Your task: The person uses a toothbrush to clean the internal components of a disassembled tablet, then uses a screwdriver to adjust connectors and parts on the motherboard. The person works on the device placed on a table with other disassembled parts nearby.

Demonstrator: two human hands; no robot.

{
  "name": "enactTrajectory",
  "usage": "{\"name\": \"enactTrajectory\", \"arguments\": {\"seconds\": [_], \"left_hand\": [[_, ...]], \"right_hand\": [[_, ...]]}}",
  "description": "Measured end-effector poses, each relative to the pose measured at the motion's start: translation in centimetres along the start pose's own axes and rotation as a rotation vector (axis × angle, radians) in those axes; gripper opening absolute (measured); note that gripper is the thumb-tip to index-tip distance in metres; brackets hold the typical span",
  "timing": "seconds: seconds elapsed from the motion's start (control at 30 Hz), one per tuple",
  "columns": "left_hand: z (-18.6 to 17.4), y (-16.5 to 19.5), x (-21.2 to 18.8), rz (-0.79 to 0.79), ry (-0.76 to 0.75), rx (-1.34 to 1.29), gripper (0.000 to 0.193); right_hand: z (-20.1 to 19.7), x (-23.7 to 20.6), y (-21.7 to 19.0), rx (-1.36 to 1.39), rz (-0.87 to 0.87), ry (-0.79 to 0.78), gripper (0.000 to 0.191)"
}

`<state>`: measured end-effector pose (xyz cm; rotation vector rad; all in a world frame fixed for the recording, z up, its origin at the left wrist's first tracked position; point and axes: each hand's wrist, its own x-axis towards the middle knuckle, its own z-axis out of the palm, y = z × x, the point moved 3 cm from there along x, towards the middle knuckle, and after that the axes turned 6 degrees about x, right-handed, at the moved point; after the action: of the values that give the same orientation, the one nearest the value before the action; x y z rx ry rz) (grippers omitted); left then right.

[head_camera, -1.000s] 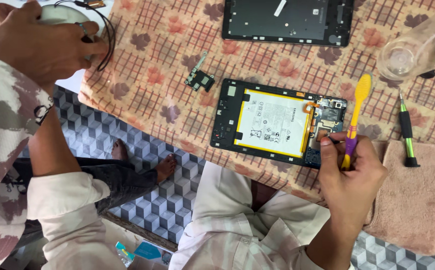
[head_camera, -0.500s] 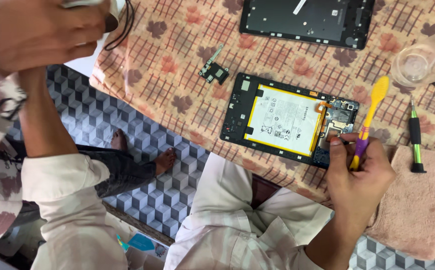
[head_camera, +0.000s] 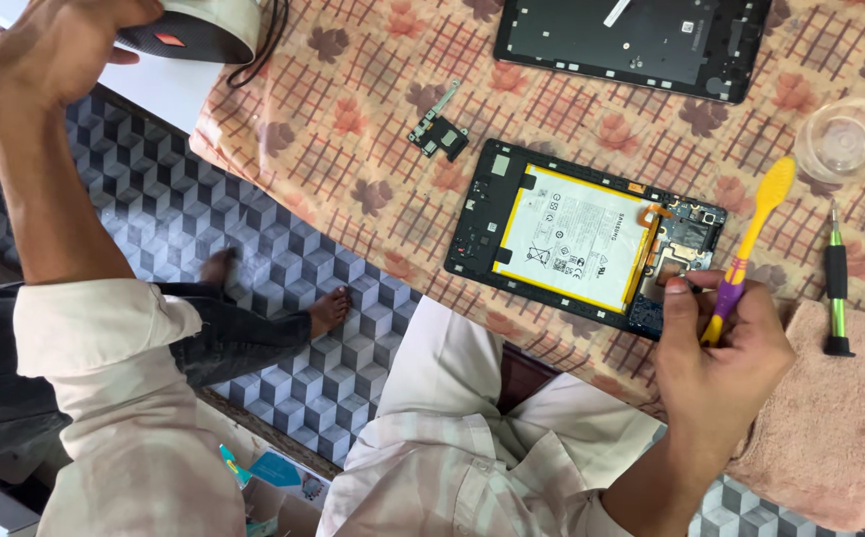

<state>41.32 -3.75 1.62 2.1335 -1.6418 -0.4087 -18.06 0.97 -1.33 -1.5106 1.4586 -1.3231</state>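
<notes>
My right hand [head_camera: 726, 363] is shut on a yellow and purple brush [head_camera: 753, 231], held upright beside the right end of an opened black tablet [head_camera: 477, 224]. My thumb tip touches the exposed circuit board [head_camera: 689, 237] next to the white, yellow-edged battery [head_camera: 572, 237]. At the top left, my left hand [head_camera: 50, 50] grips a rounded white and black device [head_camera: 199, 30] with a dark cable, above the table's corner.
A small loose circuit part [head_camera: 439, 134], a black back cover [head_camera: 631, 40], a clear glass [head_camera: 845, 139] and a green-tipped screwdriver [head_camera: 836, 288] lie on the patterned tablecloth [head_camera: 353, 89]. A pink towel [head_camera: 830, 418] lies at the right. Another person's bare foot [head_camera: 328, 310] rests on the tiled floor.
My left hand has lifted the white and black device and turned it, so its dark face now shows. My right hand stays at the tablet's board with the brush. The view has shifted.
</notes>
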Motion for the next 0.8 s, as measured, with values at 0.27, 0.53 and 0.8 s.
{"name": "enactTrajectory", "arguments": {"seconds": [0.27,0.53,0.8], "left_hand": [[1.3,0.2,-0.8,0.175,0.246,0.399,0.067],[4.9,8.9,-5.1,0.229,0.541,0.538,0.086],[14.3,28.5,-12.2,0.642,0.238,-0.262,0.056]], "right_hand": [[-0.1,0.1,0.3,0.052,-0.025,-0.010,0.018],[-0.8,0.4,0.4,0.131,0.013,0.106,0.019],[-0.4,0.4,0.1,0.076,0.006,0.129,0.019]]}}
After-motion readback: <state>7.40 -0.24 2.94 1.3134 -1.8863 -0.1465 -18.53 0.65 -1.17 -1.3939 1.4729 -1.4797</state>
